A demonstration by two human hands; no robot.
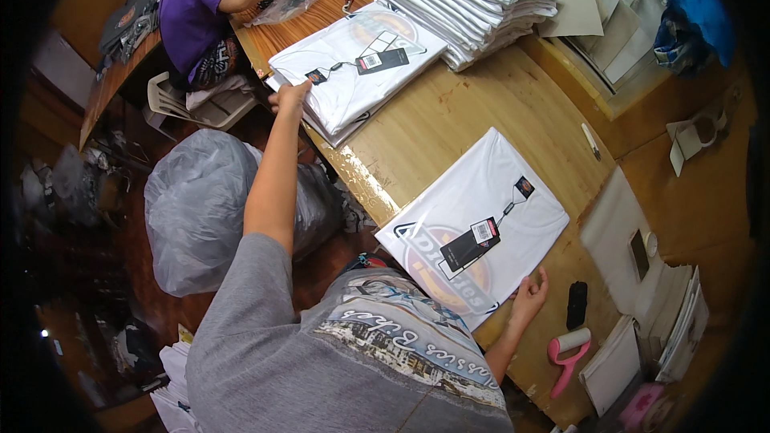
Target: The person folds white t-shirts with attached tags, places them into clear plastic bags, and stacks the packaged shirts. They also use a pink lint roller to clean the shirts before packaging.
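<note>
My left hand [290, 98] reaches out to the far left. Its fingers are closed on the near corner of a folded white T-shirt [341, 100] in a low pile, with a black hang tag on top. Right before me lies another folded white T-shirt [501, 172], in clear wrap as far as I can tell, a faint print showing through. A black hang tag [469, 248] with a white sticker rests on it, looped by a cord to the neck label. My right hand [529, 297] is at this shirt's lower right edge, fingers apart and holding nothing.
A tall stack of folded white T-shirts [465, 12] stands at the back. A pink lint roller [568, 357], a black object [577, 305] and a phone [638, 254] lie to the right. Below the table's left edge sits a large plastic bag [204, 208]. A person in purple [192, 12] sits beyond.
</note>
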